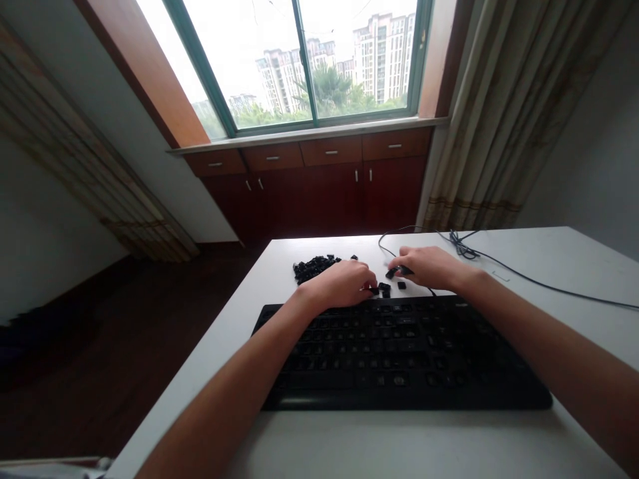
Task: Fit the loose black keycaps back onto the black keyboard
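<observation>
Daylight enters through a green-framed window, with pale apartment towers and a palm tree outside. Beneath the sill stands a reddish-brown wooden cabinet with drawers and doors; patterned curtains hang at both sides. From the head-worn camera, a white table fills the lower part of the view. On it lies a wide black computer keyboard, below both forearms, with small pale spots in rows across its key area. Just beyond its far edge, at left, is a heap of loose black keycaps. Beside the heap, the left hand is lowered with fingers bent, fingertips at a small black keycap; whether they pinch it, I cannot tell. The right hand reaches in from the other side, fingers curled toward small dark pieces; its grip is unclear too. Between the hands, a single square keycap lies on the table. A black cable runs off to the right, bunched partway along.
</observation>
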### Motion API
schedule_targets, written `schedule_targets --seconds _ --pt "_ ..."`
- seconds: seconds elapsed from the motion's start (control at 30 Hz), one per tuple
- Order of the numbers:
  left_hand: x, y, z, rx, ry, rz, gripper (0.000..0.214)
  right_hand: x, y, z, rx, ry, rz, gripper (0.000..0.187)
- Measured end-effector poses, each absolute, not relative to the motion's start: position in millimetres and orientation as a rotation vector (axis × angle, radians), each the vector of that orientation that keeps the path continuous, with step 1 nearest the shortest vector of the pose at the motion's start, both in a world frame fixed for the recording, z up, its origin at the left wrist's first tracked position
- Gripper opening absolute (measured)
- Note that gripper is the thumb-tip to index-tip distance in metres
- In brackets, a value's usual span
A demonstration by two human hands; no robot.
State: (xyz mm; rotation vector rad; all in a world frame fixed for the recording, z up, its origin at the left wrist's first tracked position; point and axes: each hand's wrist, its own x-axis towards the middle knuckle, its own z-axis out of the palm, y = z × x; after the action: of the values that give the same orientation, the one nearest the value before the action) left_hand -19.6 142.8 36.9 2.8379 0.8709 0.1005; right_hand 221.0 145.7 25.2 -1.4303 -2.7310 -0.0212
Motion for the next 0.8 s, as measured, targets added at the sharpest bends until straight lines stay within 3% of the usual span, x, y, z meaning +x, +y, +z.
schedule_targets --seconds 0.37,0.5,0.63,0.8 --pt "-38 122 51 2.648 0.931 0.480 0.022 230 120 33 -1.436 -2.571 -0.024 0.026" --pt "-48 94 42 2.459 0.947 0.680 0.025 241 81 28 -1.385 -2.456 0.130 0.021" --pt "-49 73 33 2.420 0.959 0.679 0.021 245 47 14 -1.204 -2.369 0.296 0.023" --pt "-47 65 23 2.511 0.954 0.656 0.019 247 30 1 -1.149 -2.353 0.263 0.019"
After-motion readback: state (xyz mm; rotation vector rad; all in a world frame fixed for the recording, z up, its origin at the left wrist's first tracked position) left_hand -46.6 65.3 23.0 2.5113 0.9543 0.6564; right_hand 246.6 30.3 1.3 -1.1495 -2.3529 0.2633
